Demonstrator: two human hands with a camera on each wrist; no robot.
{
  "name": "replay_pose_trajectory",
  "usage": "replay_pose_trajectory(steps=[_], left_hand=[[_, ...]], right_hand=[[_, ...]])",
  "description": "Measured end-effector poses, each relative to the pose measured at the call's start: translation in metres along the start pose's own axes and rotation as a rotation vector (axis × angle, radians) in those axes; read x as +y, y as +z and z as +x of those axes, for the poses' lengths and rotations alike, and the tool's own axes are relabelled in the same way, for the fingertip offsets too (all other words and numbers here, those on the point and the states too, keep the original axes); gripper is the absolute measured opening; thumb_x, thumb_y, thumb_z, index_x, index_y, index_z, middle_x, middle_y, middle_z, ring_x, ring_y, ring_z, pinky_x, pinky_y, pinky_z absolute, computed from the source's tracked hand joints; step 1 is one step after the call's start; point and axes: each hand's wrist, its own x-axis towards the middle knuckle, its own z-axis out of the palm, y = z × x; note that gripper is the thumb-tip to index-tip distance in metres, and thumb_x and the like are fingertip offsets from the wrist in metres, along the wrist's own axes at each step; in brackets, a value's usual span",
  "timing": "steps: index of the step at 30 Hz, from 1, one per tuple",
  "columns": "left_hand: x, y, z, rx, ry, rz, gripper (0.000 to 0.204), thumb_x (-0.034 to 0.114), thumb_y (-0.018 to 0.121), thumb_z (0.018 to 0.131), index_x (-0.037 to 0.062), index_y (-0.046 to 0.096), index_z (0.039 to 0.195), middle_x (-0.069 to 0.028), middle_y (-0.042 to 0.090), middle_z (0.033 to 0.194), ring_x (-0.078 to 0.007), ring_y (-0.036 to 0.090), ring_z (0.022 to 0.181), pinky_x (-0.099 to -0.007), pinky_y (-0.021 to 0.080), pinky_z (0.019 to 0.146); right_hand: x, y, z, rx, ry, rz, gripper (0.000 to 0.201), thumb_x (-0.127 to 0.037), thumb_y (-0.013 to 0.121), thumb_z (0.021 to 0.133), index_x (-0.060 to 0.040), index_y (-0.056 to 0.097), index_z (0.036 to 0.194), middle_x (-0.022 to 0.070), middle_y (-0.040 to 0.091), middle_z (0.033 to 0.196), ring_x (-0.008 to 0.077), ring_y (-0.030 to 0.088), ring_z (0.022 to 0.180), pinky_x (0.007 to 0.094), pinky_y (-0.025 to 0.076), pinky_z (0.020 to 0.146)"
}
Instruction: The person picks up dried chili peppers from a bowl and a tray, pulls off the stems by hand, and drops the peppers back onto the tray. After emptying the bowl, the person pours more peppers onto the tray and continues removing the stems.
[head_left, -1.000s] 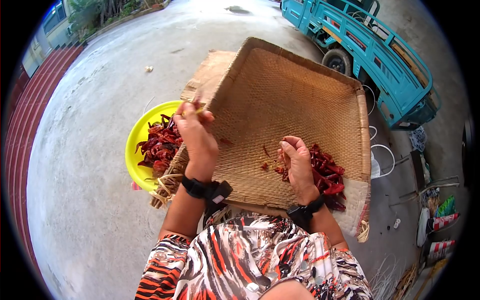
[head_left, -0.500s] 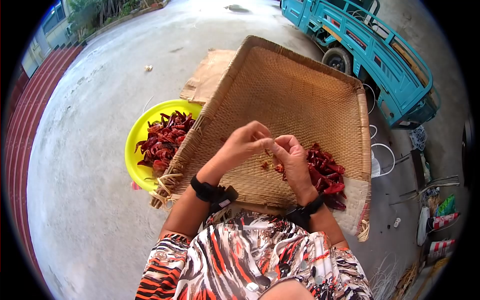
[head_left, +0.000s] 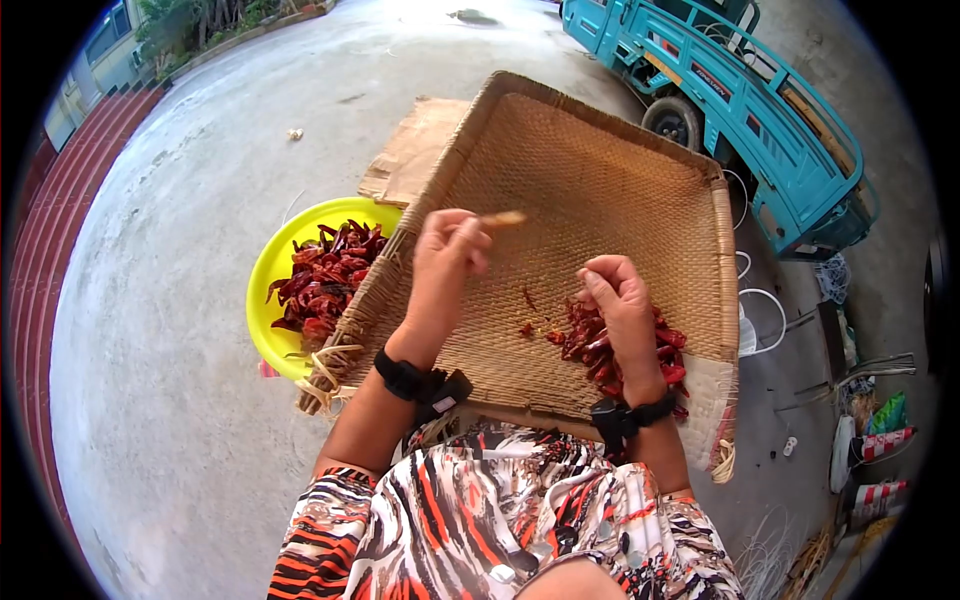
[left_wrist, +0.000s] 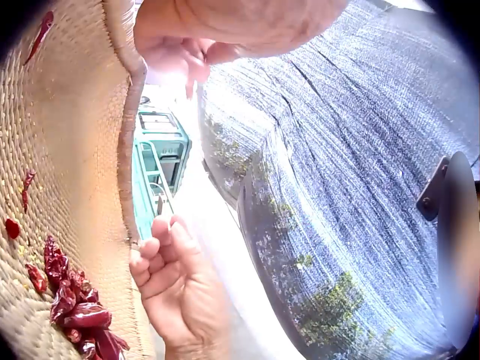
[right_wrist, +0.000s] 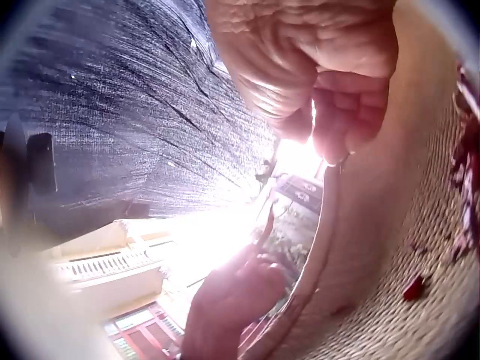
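Note:
My left hand [head_left: 443, 262] is raised over the left part of a woven tray, and its fingertips pinch a dried chili [head_left: 503, 218] that shows blurred. The right wrist view shows this chili [right_wrist: 268, 223] pointing up out of the left hand's fingers. My right hand [head_left: 622, 305] is held above a heap of dark red dried chilies [head_left: 585, 340], its thumb and fingertips pressed together. At those tips a thin stem [left_wrist: 160, 204] sticks out in the left wrist view. A yellow basin [head_left: 262, 290] full of dried chilies stands left of the tray.
The woven tray [head_left: 560, 170] has a raised rim and a few loose bits and seeds near the heap. Cardboard [head_left: 415, 150] lies beyond its left rim. A teal cargo tricycle [head_left: 740, 120] stands at the back right; a metal-legged chair [head_left: 840, 350] is at the right.
My left hand moved from over the basin to meet the right hand, then back left with a chili. The right hand has risen slightly and shifted right.

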Motion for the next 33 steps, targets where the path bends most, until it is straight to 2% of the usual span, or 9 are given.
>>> replay_pose_trajectory(steps=[2,5,11,14,18,21,24,28,33], left_hand=[[0.005,-0.005,0.004,0.284,0.060,-0.112,0.014,0.014,0.055,0.096,0.0071,0.052,0.108,-0.0018,0.059,0.080,-0.0092,0.053,0.062,-0.0217,0.048,0.057],[0.015,-0.021,0.012,0.440,0.126,-0.337,0.015,0.010,0.051,0.097,0.0060,0.046,0.110,-0.0049,0.056,0.086,-0.0111,0.053,0.064,-0.0224,0.048,0.057],[0.034,-0.047,0.021,0.528,0.328,-0.479,0.021,0.020,0.053,0.098,0.0070,0.044,0.112,-0.0078,0.058,0.097,-0.0134,0.054,0.068,-0.0265,0.050,0.060],[0.036,-0.048,0.024,0.584,0.138,-0.613,0.026,0.024,0.056,0.096,0.0059,0.046,0.112,-0.0093,0.058,0.103,-0.0142,0.055,0.070,-0.0278,0.051,0.061],[0.024,-0.042,0.025,0.231,-0.076,-0.035,0.032,0.014,0.062,0.090,0.0028,0.051,0.118,-0.0056,0.061,0.093,-0.0138,0.058,0.065,-0.0260,0.050,0.060],[0.009,-0.035,0.022,-0.149,-0.035,0.567,0.026,0.009,0.063,0.084,0.0021,0.058,0.110,-0.0061,0.063,0.087,-0.0143,0.060,0.067,-0.0268,0.050,0.062],[-0.008,-0.044,0.014,-0.285,0.139,1.453,0.027,0.009,0.063,0.080,0.0053,0.059,0.106,-0.0151,0.058,0.102,-0.0355,0.062,0.090,-0.0424,0.051,0.076],[-0.006,-0.039,0.007,-0.305,-0.113,1.670,0.026,0.006,0.064,0.077,0.0072,0.060,0.102,-0.0165,0.054,0.105,-0.0372,0.057,0.095,-0.0414,0.049,0.081],[-0.021,-0.057,0.017,-0.388,0.025,1.577,0.011,0.007,0.066,0.076,0.0056,0.065,0.087,-0.0141,0.060,0.090,-0.0333,0.060,0.091,-0.0404,0.049,0.079]], right_hand=[[0.000,-0.015,0.001,-0.017,0.036,-0.084,0.008,-0.008,0.060,0.093,-0.0040,0.060,0.100,-0.0026,0.060,0.085,0.0057,0.057,0.075,0.0208,0.047,0.068],[0.008,-0.030,-0.001,-0.075,0.032,-0.298,0.008,-0.008,0.062,0.090,-0.0028,0.062,0.096,-0.0007,0.062,0.082,0.0082,0.059,0.075,0.0238,0.048,0.069],[0.018,-0.024,-0.011,-0.258,-0.066,-0.669,0.017,-0.011,0.065,0.082,-0.0022,0.063,0.097,0.0109,0.064,0.089,0.0223,0.063,0.084,0.0329,0.050,0.077],[0.018,-0.024,-0.011,-0.309,-0.085,-0.732,0.019,-0.010,0.066,0.080,-0.0026,0.062,0.097,0.0119,0.063,0.093,0.0263,0.061,0.091,0.0355,0.049,0.081],[0.015,-0.029,-0.009,-0.303,-0.121,-0.795,0.020,-0.009,0.066,0.079,-0.0029,0.062,0.098,0.0119,0.063,0.093,0.0272,0.060,0.093,0.0363,0.049,0.083],[0.012,-0.031,-0.010,-0.309,-0.112,-0.798,0.021,-0.009,0.066,0.078,-0.0030,0.062,0.098,0.0121,0.063,0.094,0.0277,0.060,0.094,0.0369,0.048,0.083],[0.015,-0.031,-0.011,-0.309,-0.130,-0.782,0.021,-0.007,0.066,0.078,-0.0017,0.062,0.098,0.0119,0.063,0.093,0.0262,0.061,0.092,0.0354,0.048,0.082],[0.018,-0.028,-0.011,-0.301,-0.165,-0.806,0.020,-0.006,0.066,0.078,-0.0012,0.062,0.097,0.0125,0.062,0.092,0.0265,0.061,0.091,0.0353,0.048,0.082],[0.026,-0.026,-0.012,-0.274,-0.229,-0.802,0.014,-0.009,0.065,0.079,-0.0036,0.062,0.093,0.0120,0.062,0.090,0.0288,0.059,0.091,0.0379,0.048,0.082]])
